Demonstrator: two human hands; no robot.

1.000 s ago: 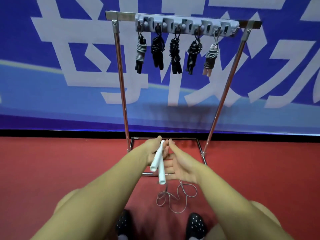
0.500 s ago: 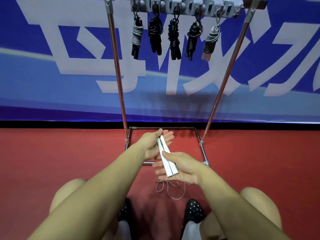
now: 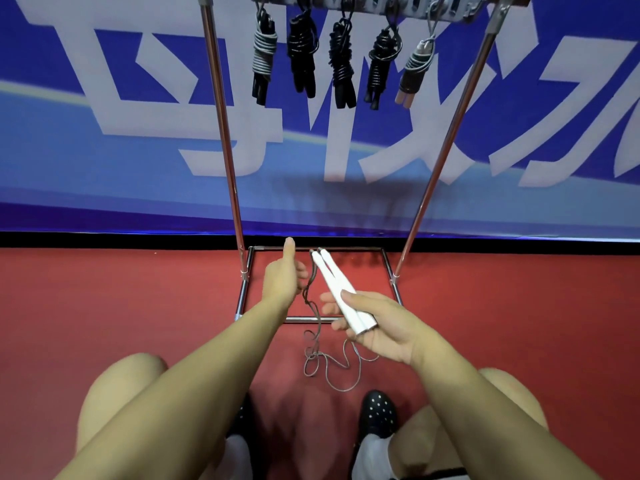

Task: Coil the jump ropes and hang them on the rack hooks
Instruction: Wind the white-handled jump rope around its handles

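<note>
My right hand (image 3: 384,327) grips two white jump-rope handles (image 3: 334,280) side by side, their tips pointing up and away. The thin grey cord (image 3: 358,372) leaves the handle tips, runs down past my left hand (image 3: 282,277) and lies in loose loops on the red floor. My left hand is just left of the handles, thumb up, with its fingers curled at the cord. Above stands the metal rack (image 3: 225,150); its grey hook strip (image 3: 450,8) carries several coiled ropes (image 3: 341,64).
The rack's rectangular base frame (image 3: 393,282) lies on the floor right behind my hands. A blue-and-white banner wall (image 3: 104,168) stands behind the rack. My knees and a black dotted shoe (image 3: 377,410) are below the cord.
My left hand has let go of the handle tips and shifted left onto the cord. My right hand alone now holds both handles. The view has tilted down.
</note>
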